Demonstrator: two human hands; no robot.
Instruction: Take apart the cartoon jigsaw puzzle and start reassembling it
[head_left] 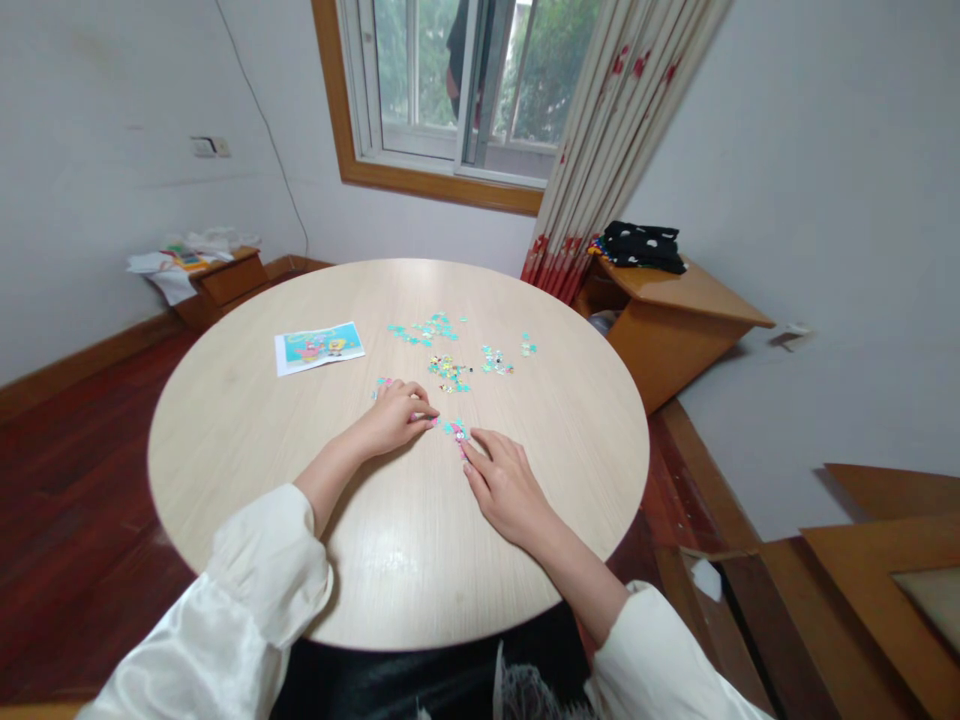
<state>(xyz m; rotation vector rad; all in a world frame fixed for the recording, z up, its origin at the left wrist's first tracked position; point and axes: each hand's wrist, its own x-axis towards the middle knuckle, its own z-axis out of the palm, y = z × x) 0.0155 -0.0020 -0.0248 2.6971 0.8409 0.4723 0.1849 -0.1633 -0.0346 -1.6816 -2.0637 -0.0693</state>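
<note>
My left hand (399,418) is low over the round table, its fingers bent and closed at the tips on a small pink puzzle piece (435,421). More pink and teal pieces (384,382) peek out behind its knuckles. Close by on the right, a little heap of pink, teal and white puzzle pieces (457,431) lies at the fingertips of my right hand (507,482). That hand's thumb and index finger are apart and touch the heap's edge. Beyond both hands are a pile of yellow pieces (448,371) and a spread of teal ones (427,329).
The round pale table (397,560) carries a printed cartoon picture (319,348) at left and small piece groups (496,360) at right. Past it stand a wooden cabinet (675,320) with folded black cloth (642,246), a curtain (607,130) and a low stand (232,277).
</note>
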